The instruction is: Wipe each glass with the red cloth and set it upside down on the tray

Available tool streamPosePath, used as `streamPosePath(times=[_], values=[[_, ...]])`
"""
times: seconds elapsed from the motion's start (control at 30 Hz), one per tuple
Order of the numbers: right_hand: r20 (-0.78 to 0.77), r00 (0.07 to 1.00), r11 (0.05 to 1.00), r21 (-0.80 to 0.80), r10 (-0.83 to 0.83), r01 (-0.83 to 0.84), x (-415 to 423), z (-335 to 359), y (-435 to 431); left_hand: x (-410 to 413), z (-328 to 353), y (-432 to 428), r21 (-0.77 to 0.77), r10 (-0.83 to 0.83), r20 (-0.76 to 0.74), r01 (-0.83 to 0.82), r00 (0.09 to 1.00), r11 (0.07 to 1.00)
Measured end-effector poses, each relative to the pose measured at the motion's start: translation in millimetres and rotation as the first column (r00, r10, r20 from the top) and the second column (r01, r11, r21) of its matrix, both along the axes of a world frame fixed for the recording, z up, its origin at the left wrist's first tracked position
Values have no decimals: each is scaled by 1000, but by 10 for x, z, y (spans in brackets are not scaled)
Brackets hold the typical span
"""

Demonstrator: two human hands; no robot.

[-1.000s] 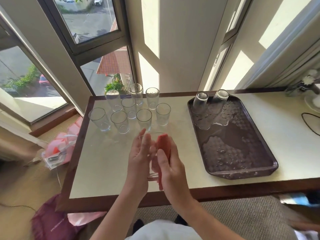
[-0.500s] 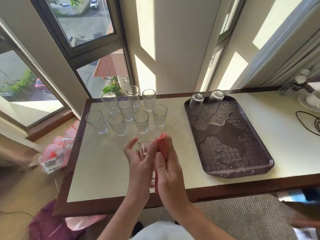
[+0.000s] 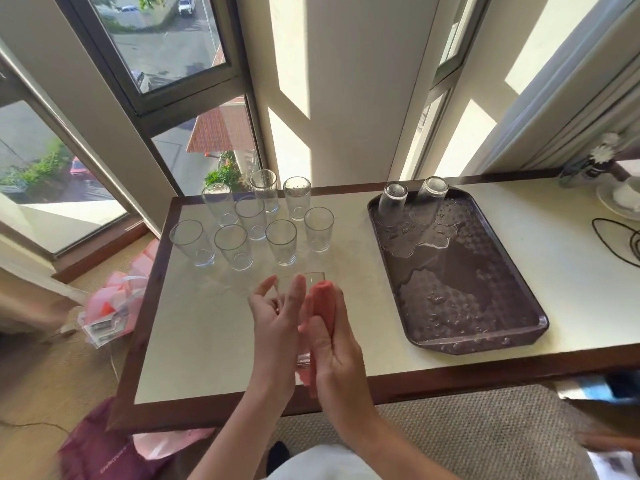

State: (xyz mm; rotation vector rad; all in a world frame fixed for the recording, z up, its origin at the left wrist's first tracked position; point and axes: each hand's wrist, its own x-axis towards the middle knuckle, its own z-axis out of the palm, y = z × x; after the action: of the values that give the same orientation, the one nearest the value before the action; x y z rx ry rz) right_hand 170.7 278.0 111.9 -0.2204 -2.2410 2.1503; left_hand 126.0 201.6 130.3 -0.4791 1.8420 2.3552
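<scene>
I hold a clear glass [image 3: 316, 278] above the table's near edge, between both hands. My left hand [image 3: 277, 330] cradles its left side, thumb spread and fingers reaching up along it. My right hand [image 3: 337, 355] grips the red cloth [image 3: 323, 303] and presses it against the right side of the glass. Several upright glasses [image 3: 254, 216] stand grouped at the back left of the table. The dark, wet tray [image 3: 467, 289] lies to the right, with two glasses upside down at its far end [image 3: 391, 202] [image 3: 429, 199].
The pale table [image 3: 207, 323] has a dark wooden frame and stands against windows. A black cable [image 3: 609, 237] and a white dish [image 3: 620, 199] sit at the far right. Pink bags [image 3: 114, 306] lie on the floor to the left.
My hands shifted slightly around the glass, the left fingers spreading and the cloth sliding along its side. The glasses on the table and tray have not moved.
</scene>
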Motion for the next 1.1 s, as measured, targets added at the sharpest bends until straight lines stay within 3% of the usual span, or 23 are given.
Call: streamPosePath(times=[0.1,0.17,0.3,0.37,0.43,0.57,0.63,0.7,0.87,0.93,1.03,1.1], values=[[141,990,977,-206,-22,51,-228,11,140,64,-27,54,-9,-56,6,56,998,998],[176,983,970,-228,-46,86,-330,57,177,92,-17,92,-5,-85,12,85,996,996],[49,998,999,-37,-38,39,-116,95,28,10,23,62,-25,-88,9,88,996,996],[-40,999,993,115,-37,41,22,63,-54,-48,21,13,-14,-30,10,30,999,999],[-92,996,986,164,-4,20,47,22,-78,-60,24,-23,-15,12,10,-12,1000,1000],[91,996,982,-183,-20,37,-234,120,59,51,34,-3,-39,-43,-29,42,999,998],[173,985,969,-241,-8,50,-335,202,106,82,36,29,-42,-55,-48,53,997,998],[145,989,977,-206,-16,46,-263,235,67,54,38,19,-58,-68,-49,65,996,996],[-48,999,991,136,-2,8,72,106,-131,-46,-18,-106,-67,-16,12,17,1000,998],[-22,1000,997,78,-19,20,-41,87,-87,-8,-24,-84,-75,-29,11,29,1000,997],[167,985,986,-155,-43,69,-287,158,40,92,0,-22,-57,-43,-13,42,999,997],[191,981,987,-144,-45,74,-290,201,46,109,24,-17,-61,-56,-24,55,998,997]])
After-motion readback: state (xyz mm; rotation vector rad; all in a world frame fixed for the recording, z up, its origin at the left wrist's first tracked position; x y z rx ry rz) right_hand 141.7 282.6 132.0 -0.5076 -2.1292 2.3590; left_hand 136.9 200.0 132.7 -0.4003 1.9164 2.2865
